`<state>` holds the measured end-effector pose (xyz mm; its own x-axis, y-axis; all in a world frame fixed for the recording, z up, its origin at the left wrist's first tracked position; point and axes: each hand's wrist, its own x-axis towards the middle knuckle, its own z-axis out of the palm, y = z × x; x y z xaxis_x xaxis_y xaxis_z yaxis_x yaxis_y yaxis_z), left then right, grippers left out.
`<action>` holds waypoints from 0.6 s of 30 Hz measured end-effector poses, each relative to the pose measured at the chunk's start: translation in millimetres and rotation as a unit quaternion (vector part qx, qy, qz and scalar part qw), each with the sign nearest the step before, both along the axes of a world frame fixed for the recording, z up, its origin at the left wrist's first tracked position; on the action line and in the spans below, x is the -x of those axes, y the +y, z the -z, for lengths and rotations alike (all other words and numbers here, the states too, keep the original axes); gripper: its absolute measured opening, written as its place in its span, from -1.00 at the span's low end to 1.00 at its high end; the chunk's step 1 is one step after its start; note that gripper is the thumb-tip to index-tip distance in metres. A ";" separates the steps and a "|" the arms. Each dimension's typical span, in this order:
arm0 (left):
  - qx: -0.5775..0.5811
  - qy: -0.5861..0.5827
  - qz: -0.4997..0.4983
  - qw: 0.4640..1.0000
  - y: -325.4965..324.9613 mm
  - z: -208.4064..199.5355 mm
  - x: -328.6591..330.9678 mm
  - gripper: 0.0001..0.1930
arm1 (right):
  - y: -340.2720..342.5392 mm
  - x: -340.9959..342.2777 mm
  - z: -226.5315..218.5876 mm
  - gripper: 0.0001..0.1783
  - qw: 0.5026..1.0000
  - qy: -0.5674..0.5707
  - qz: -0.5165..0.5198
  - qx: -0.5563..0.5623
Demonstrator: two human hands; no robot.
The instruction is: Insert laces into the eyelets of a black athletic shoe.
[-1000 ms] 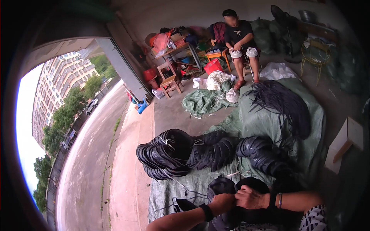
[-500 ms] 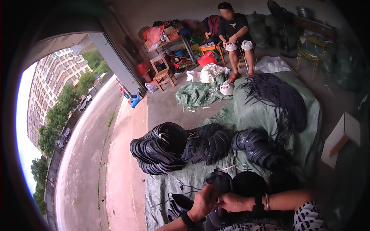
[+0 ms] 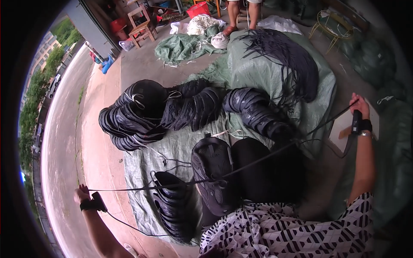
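Observation:
A black shoe upper (image 3: 214, 159) lies across my lap on dark trousers. A long black shoelace (image 3: 129, 189) is drawn tight across it, apparently passing through the upper; the exact holes are too small to make out. My left hand (image 3: 81, 194), far out to the left, pinches one end of the lace. Up at the right, my right hand (image 3: 361, 106) is closed on the other end with the arm stretched out. Beside my left leg stands a nested stack of black shoe uppers (image 3: 170, 206).
Tied bundles of black uppers (image 3: 137, 112) lie on the green sheet (image 3: 142, 172). Farther off, dark laces (image 3: 284, 56) drape over a green-covered heap. A white board-like piece (image 3: 340, 129) is at the right. A seated person's legs (image 3: 243, 15) and a wooden chair (image 3: 141, 26) are beyond.
My hands were together over the shoe upper and have pulled wide apart, stretching the lace between them. The view has tilted down, so the seated person's upper body is out of sight.

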<state>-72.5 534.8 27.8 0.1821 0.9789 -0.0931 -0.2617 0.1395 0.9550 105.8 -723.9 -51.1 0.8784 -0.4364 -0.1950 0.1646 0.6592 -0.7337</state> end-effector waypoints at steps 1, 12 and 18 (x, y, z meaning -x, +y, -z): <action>-0.002 0.076 -0.023 0.997 20.6 -10.8 10.9 -0.69 | -47.0 13.2 -5.6 -0.84 1.000 -0.007 0.000 -0.020; -0.052 0.142 0.603 0.783 -430.5 37.7 -58.0 -0.85 | 328.8 70.6 -42.0 -0.74 0.839 0.099 -0.415 0.336; -0.606 0.191 0.583 0.506 -569.3 21.5 -17.5 -0.78 | 430.0 110.1 -23.4 -0.85 0.672 -0.254 -0.357 0.596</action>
<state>-55.0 -34.5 6.3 0.8975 -0.3931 0.2000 -0.4398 -0.7630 0.4737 -4.3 -293.9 -27.7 0.7675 0.5528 0.3247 0.5482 -0.3034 -0.7793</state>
